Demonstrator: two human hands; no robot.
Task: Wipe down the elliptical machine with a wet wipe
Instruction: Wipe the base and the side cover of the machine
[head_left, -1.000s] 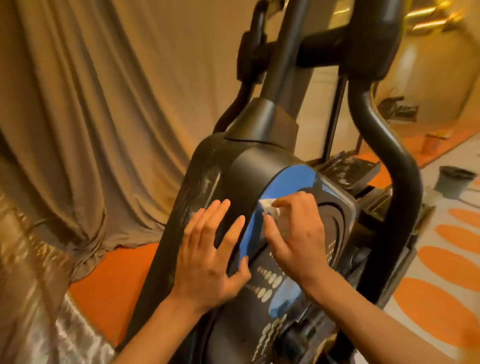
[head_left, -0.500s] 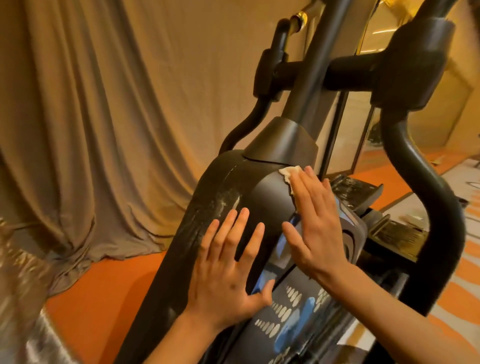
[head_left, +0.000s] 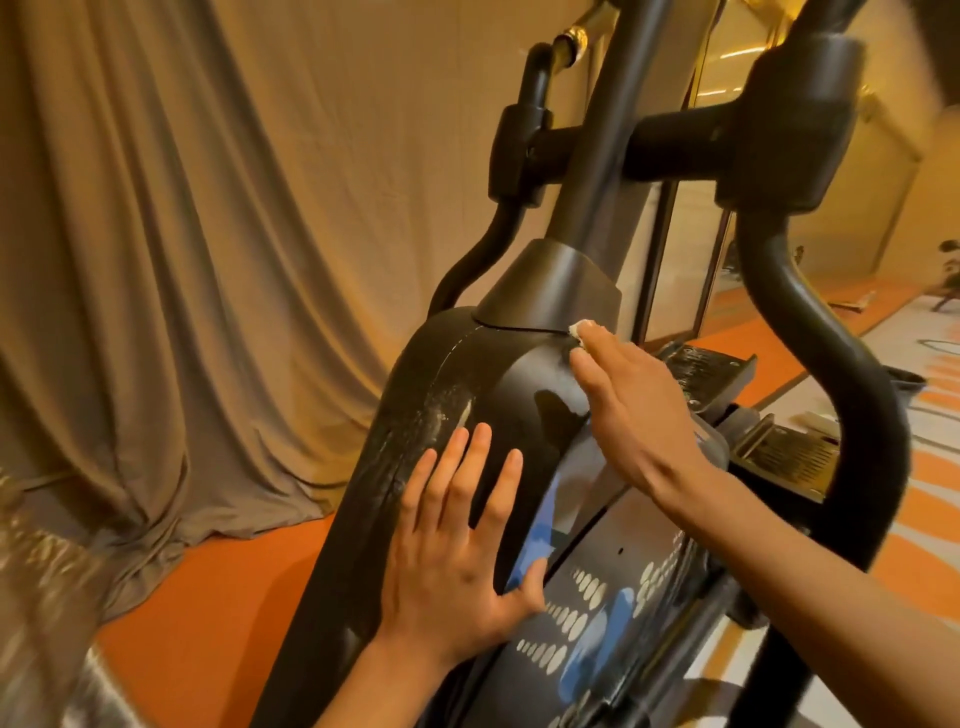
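Tan curtain (head_left: 182, 260) left, handlebar (head_left: 857, 415) right. Straight fingers (head_left: 592, 370) of the right hand (head_left: 639, 410) press the wet wipe (head_left: 577, 330) onto the elliptical machine (head_left: 519, 384); the left hand (head_left: 457, 561) lies splayed.

The right hand (head_left: 634, 410) now lies higher on the elliptical machine's black cover (head_left: 498, 374), with its fingertips just under the grey collar (head_left: 550, 286). A second ago it was well below the collar, on the blue panel (head_left: 540, 519). Its fingers (head_left: 597, 364), then curled round the wet wipe (head_left: 581, 332), now stretch flat over it, leaving only a white corner showing beside the collar. A glossy streak (head_left: 558, 405) now shows below the collar.
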